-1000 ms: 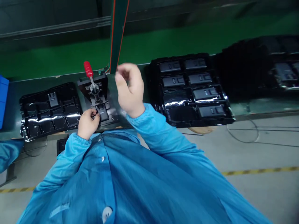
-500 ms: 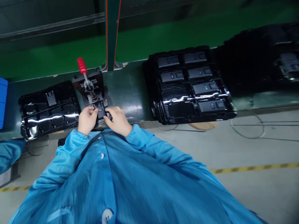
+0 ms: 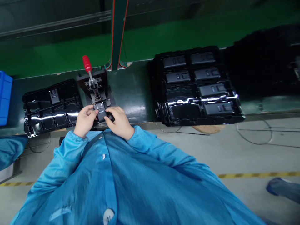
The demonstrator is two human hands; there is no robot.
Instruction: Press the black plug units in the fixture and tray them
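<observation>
A small black rectangular device (image 3: 101, 114) with pale lettering lies between my hands, at the front of a clamp fixture (image 3: 95, 89) with a red handle (image 3: 87, 63). My left hand (image 3: 84, 121) pinches the device's left side between thumb and fingers. On the other side, my right hand (image 3: 119, 122) grips its right edge, thumb near the lower corner. The red handle points up, and the clamp's plunger stands just behind the device. Whether the device rests in the fixture or is slightly raised, I cannot tell.
Left of the fixture, a black tray (image 3: 43, 117) holds one similar device (image 3: 54, 96). To the right, stacked black trays (image 3: 180, 117) carry several more. A blue bin (image 3: 5, 98) stands at the far left. Another person's leg (image 3: 284, 188) shows at lower right.
The whole view has shifted slightly. The device's top now faces me more, its lettering and upper end showing more clearly. Both hands keep hold of it. A person's leg has appeared at lower right.
</observation>
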